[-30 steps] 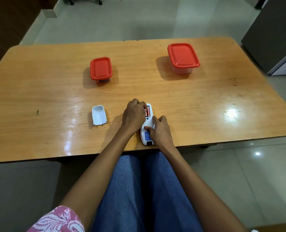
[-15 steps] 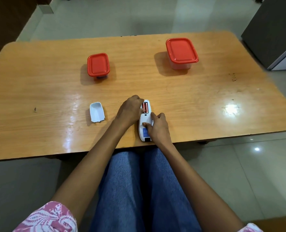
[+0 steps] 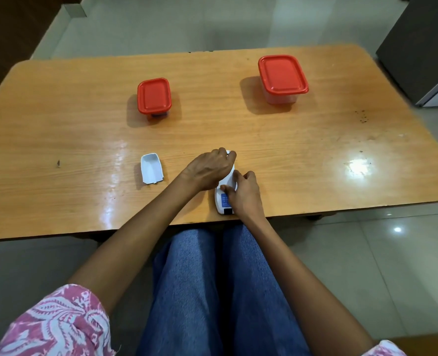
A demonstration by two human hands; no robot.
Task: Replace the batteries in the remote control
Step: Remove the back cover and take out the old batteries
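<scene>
The white remote control (image 3: 221, 201) lies face down near the front edge of the wooden table (image 3: 58, 119), its blue label showing. My left hand (image 3: 208, 169) covers its far end, fingers curled over the battery bay, so the batteries are hidden. My right hand (image 3: 244, 194) grips the near half of the remote from the right side. The white battery cover (image 3: 151, 168) lies loose, inside up, on the table to the left of my left hand.
Two clear containers with red lids stand farther back: a small one (image 3: 154, 97) at centre left and a larger one (image 3: 282, 75) at the right. A grey cabinet (image 3: 423, 47) stands beyond the table's right end. My legs in jeans are under the front edge.
My left hand has slid over the open battery bay, hiding the red batteries that showed before. My right hand stays on the remote.
</scene>
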